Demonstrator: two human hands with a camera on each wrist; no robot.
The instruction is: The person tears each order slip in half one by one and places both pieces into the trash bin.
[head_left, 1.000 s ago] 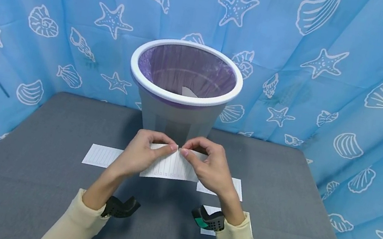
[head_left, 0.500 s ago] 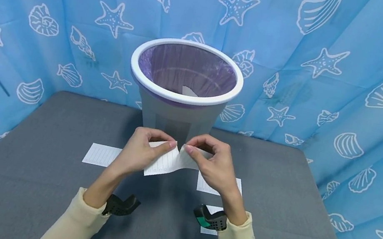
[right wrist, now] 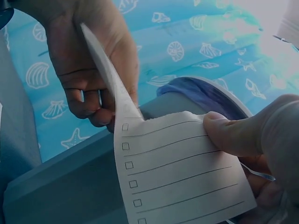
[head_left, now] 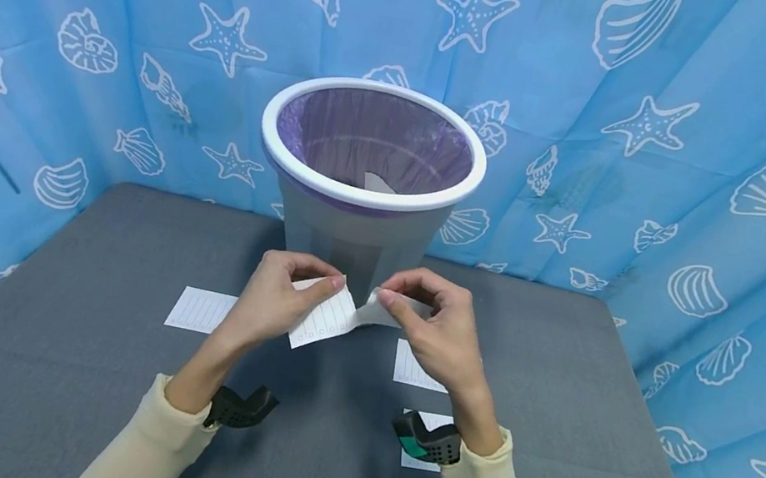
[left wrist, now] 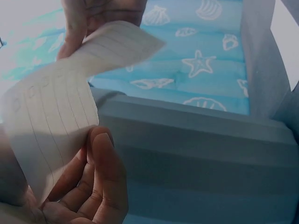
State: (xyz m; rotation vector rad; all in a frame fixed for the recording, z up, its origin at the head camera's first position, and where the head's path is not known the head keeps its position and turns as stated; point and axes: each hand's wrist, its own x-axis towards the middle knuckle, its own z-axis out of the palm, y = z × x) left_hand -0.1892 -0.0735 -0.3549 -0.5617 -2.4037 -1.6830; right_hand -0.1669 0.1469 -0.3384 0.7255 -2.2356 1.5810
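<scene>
Both hands are grasping one lined sheet of paper [head_left: 321, 323], each pinching it near a split running down from its upper edge. The left hand [head_left: 275, 301] is holding the left part between thumb and fingers, its printed lines and little squares facing up toward the head view. The right hand [head_left: 441, 333] is pinching the right part, which is bending and twisting away. In the right wrist view, the ragged torn edge is stopping short of the margin with the squares, so the two parts are still joining there. The left wrist view is showing the paper dimly, and how every finger is lying behind it is hard to tell.

The sheet is hanging in front of a grey bin [head_left: 323, 231], above the bench [head_left: 101, 378]. The bin is standing upright with a white rim and a purple liner [head_left: 385, 134]; a pale scrap [head_left: 378, 184] is showing inside.

Three more lined slips are lying on the bench: a left slip [head_left: 199, 310] beside the left wrist, an upper right slip [head_left: 418, 370] and a lower right slip [head_left: 420, 464], both partly hidden by the right arm. Behind, a blue curtain [head_left: 555, 31] with white shells and starfish is hanging.
</scene>
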